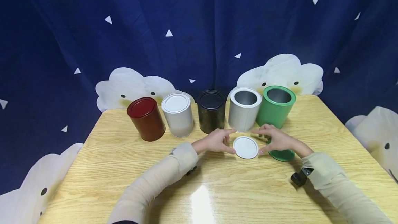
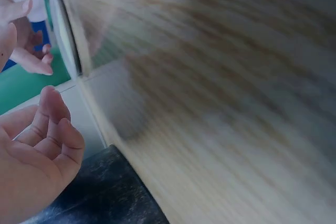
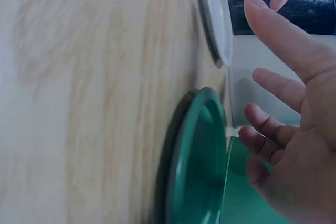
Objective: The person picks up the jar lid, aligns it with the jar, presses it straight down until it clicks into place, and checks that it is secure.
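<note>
A round white lid [image 1: 245,147] lies on the wooden table between the two hands. My left hand [image 1: 217,141] is at its left side, thumb and fingers spread apart with nothing between them. On the other side my right hand [image 1: 275,139] hovers with thumb and fingers parted, also holding nothing. Below the right hand a green lid [image 1: 282,154] lies on the table, partly hidden by that hand. Just behind the white lid stands an uncovered white can [image 1: 242,120], and beside it an uncovered green can [image 1: 272,113]. In the right wrist view the green lid [image 3: 202,161] looks close under the fingers.
To the left stand a lidded black can [image 1: 212,115], a lidded white can [image 1: 178,120] and a lidded dark red can [image 1: 150,123], in a row with the uncovered ones. A blue curtain [image 1: 199,37] with white cloud shapes hangs behind the table [image 1: 124,168].
</note>
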The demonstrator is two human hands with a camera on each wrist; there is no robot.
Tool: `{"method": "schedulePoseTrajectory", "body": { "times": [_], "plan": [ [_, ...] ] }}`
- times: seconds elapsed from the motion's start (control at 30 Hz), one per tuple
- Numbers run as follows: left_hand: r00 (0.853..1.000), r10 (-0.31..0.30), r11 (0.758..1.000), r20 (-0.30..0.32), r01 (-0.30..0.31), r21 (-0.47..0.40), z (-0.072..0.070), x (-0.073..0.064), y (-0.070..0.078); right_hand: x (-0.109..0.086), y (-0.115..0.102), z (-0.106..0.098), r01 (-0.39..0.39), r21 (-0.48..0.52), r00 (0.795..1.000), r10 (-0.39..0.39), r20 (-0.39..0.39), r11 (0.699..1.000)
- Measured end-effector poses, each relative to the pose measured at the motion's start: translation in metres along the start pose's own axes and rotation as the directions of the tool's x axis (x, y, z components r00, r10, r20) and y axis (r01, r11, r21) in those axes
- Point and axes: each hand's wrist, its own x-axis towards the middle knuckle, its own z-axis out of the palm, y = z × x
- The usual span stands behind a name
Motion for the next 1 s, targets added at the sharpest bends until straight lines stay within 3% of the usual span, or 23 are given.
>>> {"method": "schedulePoseTrajectory", "body": {
  "times": [0.13,0.27,0.6,0.8,1.0],
  "plan": [
    [0.999,-0.016,0.999,0.034,0.015,0.031,0.005,0.005,-0.002,-0.003,0.004,0.003,0.023,-0.046,1.000,-0.023,0.005,0.999],
    [0.997,-0.043,0.998,0.062,0.039,0.052,0.007,0.010,-0.003,-0.003,0.005,0.006,-0.020,-0.072,0.998,0.024,0.052,0.997],
    [0.976,-0.176,0.984,0.130,0.173,0.036,0.009,0.019,-0.003,-0.001,0.001,0.007,-0.035,-0.115,0.995,0.045,0.086,0.993],
    [0.986,-0.114,0.988,0.123,0.099,0.122,0.017,0.022,-0.006,0.000,0.000,0.010,-0.024,-0.136,0.998,0.031,0.057,0.990],
    [0.986,-0.110,0.953,0.121,0.070,0.294,0.021,0.022,-0.003,0.001,0.001,0.014,-0.019,-0.142,0.999,0.024,0.036,0.990]
  ]
}}
